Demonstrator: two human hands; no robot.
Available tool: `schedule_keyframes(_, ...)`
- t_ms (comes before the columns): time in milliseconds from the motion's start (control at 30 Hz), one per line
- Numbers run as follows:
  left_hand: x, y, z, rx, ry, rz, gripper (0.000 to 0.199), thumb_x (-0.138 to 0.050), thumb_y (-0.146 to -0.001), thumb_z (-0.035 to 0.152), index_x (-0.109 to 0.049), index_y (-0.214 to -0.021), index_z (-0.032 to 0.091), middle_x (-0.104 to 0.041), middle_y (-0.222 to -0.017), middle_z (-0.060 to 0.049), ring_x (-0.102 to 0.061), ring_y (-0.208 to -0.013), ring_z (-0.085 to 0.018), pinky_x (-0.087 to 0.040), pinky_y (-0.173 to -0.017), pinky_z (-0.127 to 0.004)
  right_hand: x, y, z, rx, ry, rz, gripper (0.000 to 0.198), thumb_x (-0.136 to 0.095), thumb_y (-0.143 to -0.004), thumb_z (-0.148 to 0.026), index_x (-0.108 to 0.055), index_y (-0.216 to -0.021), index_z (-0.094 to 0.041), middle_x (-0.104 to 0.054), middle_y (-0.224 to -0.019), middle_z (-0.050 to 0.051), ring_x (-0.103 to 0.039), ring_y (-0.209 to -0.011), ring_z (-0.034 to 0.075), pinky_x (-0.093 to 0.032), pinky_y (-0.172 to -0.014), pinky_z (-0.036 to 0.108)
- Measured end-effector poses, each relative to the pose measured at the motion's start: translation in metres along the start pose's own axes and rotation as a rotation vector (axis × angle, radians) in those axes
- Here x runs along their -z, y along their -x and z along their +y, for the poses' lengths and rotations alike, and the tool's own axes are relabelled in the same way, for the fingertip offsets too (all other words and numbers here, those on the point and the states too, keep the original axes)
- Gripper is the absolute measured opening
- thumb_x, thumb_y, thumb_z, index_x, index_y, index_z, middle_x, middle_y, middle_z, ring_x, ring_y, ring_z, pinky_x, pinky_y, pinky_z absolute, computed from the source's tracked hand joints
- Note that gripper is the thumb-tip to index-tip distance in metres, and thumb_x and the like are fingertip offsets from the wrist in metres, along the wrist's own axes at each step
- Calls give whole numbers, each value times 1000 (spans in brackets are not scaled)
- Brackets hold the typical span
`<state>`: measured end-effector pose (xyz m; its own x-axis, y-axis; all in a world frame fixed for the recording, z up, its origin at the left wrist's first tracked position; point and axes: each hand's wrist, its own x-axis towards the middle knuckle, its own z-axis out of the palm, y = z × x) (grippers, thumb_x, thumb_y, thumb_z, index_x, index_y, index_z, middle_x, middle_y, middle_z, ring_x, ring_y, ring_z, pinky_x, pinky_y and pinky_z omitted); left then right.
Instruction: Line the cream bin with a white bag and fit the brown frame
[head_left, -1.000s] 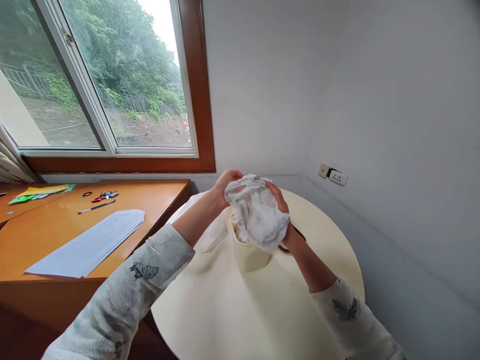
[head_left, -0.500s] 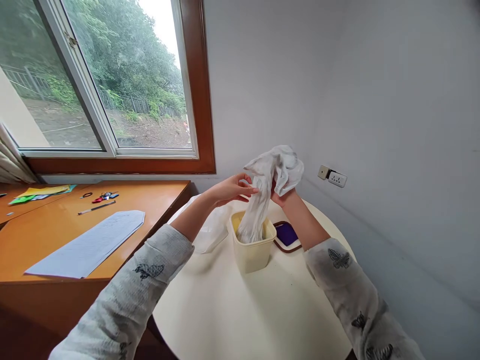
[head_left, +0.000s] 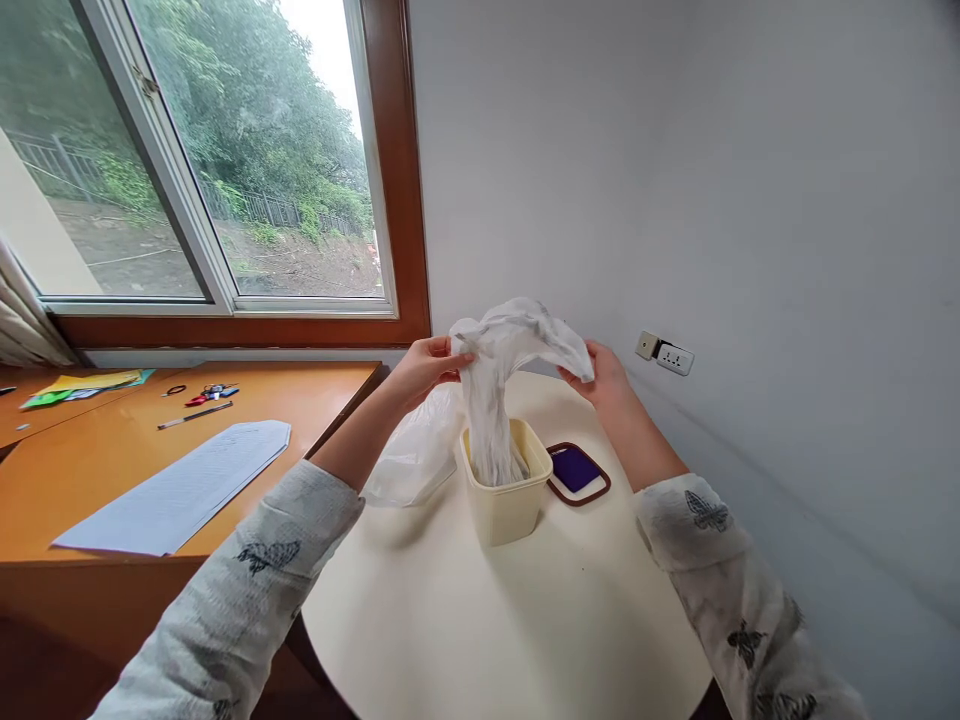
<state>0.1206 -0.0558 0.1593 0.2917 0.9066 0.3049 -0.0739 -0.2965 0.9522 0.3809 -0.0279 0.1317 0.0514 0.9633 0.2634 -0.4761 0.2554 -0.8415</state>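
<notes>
A thin white plastic bag [head_left: 491,400] is stretched in an arch between my hands. Its gathered lower part hangs down into a cream plastic bin [head_left: 506,515], which stands upright on the round table. My left hand [head_left: 435,368] pinches the bag's left side between thumb and fingers. On the right, my right hand [head_left: 596,372] grips the other end of the bag, its fingertips partly behind the plastic. Both hands are above the bin's rim, one to each side.
A brown-rimmed frame [head_left: 577,473] with a purple patch lies right of the bin on the white round table [head_left: 517,630]. Another clear plastic bag [head_left: 412,460] rests at left. The wooden desk [head_left: 330,385] holds paper sheets [head_left: 180,490], a pen [head_left: 195,416] and keys [head_left: 214,393].
My hands have moved apart, the left one to the left and the right one to the right. The bunched top of the bag is now spread between them.
</notes>
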Motion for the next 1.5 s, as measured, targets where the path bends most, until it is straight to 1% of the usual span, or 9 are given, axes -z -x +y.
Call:
schedule_keyframes(133,-11,2,-9,-60,-16,148,30,-78,-55,31,-60,-70,12,-59,-67,0,-55,-61,-10,-46,-60,-26,-5,24,0,-343,-133,-255,44,-42,-80,-57,-55,-96,-18,-65,-100,11,-61,-95,26,-52,-75,43)
schedule_keyframes(200,-17,3,-12,-93,-55,156,31,-77,-56,33,-60,-71,12,-58,-66,1,-54,-59,-9,-46,-57,-25,-10,32,1,-409,-138,-322,38,-52,-79,-50,-54,-100,-18,-63,-105,11,-61,-97,24,-53,-74,38)
schedule_keyframes(400,-8,9,-9,-125,-104,155,33,-76,-58,37,-54,-62,13,-55,-62,2,-52,-58,-8,-44,-57,-23,-4,19,-2,-238,-91,-68,38,-56,-67,0,-56,-96,-24,-60,-77,-1,-58,-65,8,-46,-50,15)
schedule_keyframes(800,60,28,-21,-58,-368,81,34,-71,-63,44,-52,-60,15,-54,-58,2,-52,-59,-10,-43,-60,-24,63,14,-30,-32,138,157,13,-59,-57,-7,-60,-64,-18,-57,-69,-1,-52,-63,9,-46,-57,20)
schedule_keyframes(967,84,38,-12,144,-779,-97,39,-69,-62,48,-63,-86,18,-61,-80,-5,-59,-74,-19,-48,-67,-33,64,30,-37,22,663,82,5,-59,-59,-19,-64,-60,-19,-62,-99,3,-55,-88,17,-42,-77,29)
schedule_keyframes(1100,54,45,7,-118,-979,-75,81,-69,-63,49,-32,-133,33,-41,-130,-9,-46,-114,-27,-42,-92,-44,40,42,-38,186,834,-67,10,-54,-62,-19,-63,-59,-20,-59,-105,3,-51,-103,20,-36,-88,33)
schedule_keyframes(1233,-3,53,13,-358,-1173,-287,93,-74,-59,45,-22,-137,40,-17,-145,-7,-15,-133,-35,-26,-104,-55,6,54,-34,244,779,-185,12,-50,-65,-18,-60,-59,-19,-61,-99,3,-53,-100,19,-37,-87,34)
schedule_keyframes(1400,-40,52,4,-627,-1324,-437,30,-68,-71,26,-62,-100,26,-32,-139,-7,-21,-132,-31,-12,-110,-53,-11,60,-35,249,595,-195,10,-49,-64,-15,-57,-60,-19,-63,-95,2,-55,-92,18,-42,-79,31)
schedule_keyframes(1500,-38,52,8,-655,-1287,-471,7,-57,-78,18,-64,-77,20,-47,-131,-6,-31,-129,-26,-10,-112,-50,-1,54,-43,210,379,-66,6,-50,-62,-15,-54,-59,-19,-65,-86,1,-58,-87,17,-44,-75,31)
